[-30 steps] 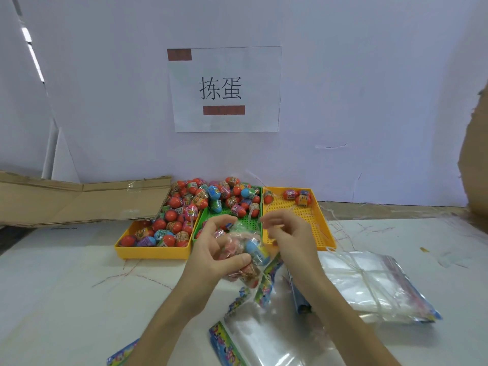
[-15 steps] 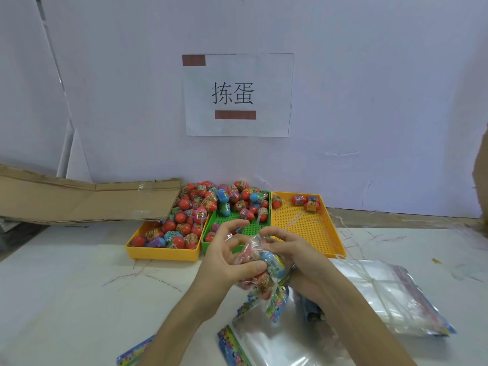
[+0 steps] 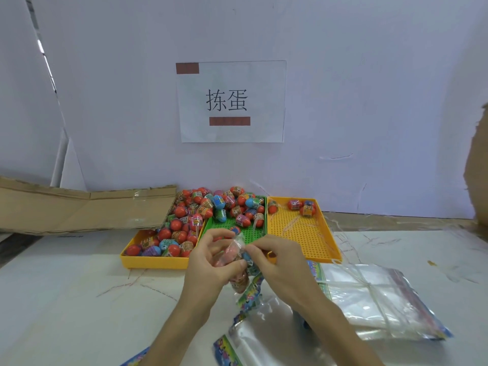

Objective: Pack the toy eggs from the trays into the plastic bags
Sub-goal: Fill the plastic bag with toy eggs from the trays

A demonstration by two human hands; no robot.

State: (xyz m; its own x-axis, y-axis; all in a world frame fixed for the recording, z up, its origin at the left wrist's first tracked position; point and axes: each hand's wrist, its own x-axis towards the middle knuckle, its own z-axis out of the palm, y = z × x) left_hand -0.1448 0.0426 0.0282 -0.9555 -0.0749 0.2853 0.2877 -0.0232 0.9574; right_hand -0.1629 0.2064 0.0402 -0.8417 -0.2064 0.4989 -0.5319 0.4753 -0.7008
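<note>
Over a white table, the left hand grips a small plastic bag of toy eggs while the right hand pinches its top, apparently sealing it; next, probably more eggs from the green tray.

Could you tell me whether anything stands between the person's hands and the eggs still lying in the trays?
Only the filled bag that the left hand and right hand hold; beyond it the toy eggs lie uncovered.
</note>
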